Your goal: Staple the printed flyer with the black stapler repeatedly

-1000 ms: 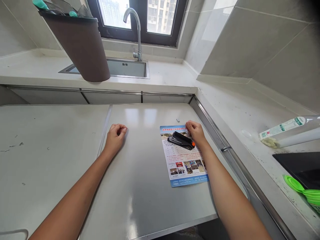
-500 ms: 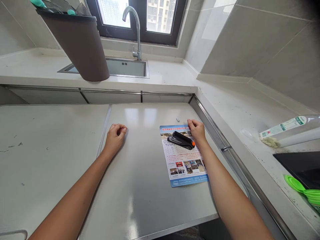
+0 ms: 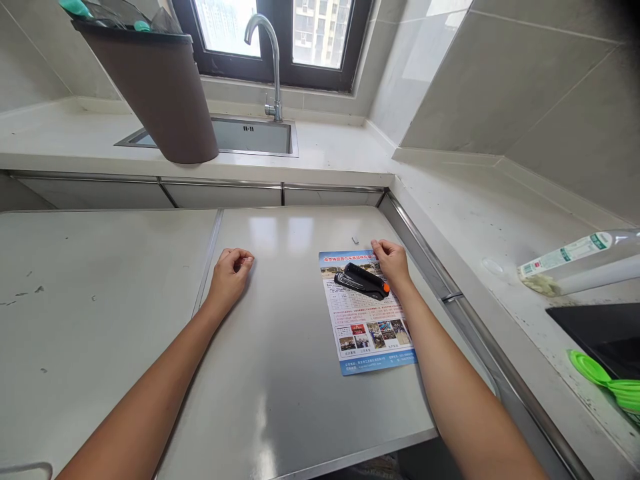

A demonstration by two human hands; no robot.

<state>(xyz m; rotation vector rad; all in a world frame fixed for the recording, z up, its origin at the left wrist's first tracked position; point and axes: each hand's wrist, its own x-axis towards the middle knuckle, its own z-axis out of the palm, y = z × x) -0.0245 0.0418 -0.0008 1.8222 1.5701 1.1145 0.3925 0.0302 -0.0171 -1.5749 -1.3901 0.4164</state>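
The flyer [image 3: 367,317] under the black stapler [image 3: 362,281] seems steadied by the right hand [image 3: 392,262], grasp unclear, left hand [image 3: 231,272] curled closed, steadiness needed next.

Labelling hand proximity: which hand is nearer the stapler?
The right hand, beside the orange-tipped end of the black stapler; the left hand is farther off, left of the flyer.

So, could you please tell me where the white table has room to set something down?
Bare tabletop lies between the left hand and the leaflet; another patch, lightly marked, lies left of that forearm. The leaflet is crowded, with the stapler on it and the right hand alongside.
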